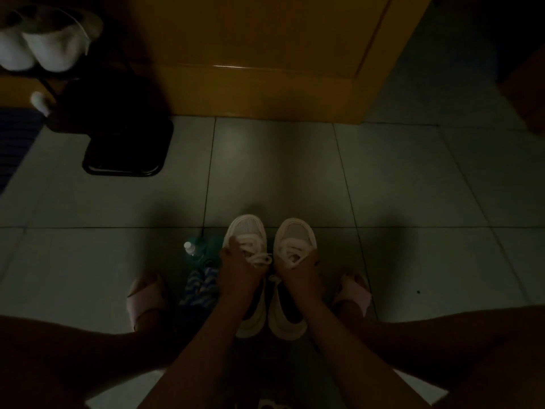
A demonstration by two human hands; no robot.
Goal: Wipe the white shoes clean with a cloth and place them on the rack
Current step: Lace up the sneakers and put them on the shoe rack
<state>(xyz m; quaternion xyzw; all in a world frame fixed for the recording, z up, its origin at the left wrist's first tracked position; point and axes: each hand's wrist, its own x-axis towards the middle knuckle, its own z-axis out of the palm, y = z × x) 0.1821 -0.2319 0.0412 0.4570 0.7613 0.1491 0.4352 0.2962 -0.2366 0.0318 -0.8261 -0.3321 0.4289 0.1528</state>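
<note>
Two white lace-up shoes sit side by side on the tiled floor between my feet, toes pointing away. My left hand (236, 270) grips the left white shoe (246, 228) over its laces and tongue. My right hand (303, 273) grips the right white shoe (296, 231) the same way. A blue patterned cloth (197, 293) lies crumpled on the floor just left of the left shoe. The dark shoe rack (124, 137) stands at the far left, with another white pair (44, 48) on its upper level.
A small clear bottle with a white cap (191, 249) lies on the floor beside the cloth. My feet wear pink slippers (144, 296) on either side. A yellow wooden door (265, 69) stands ahead. The scene is dim.
</note>
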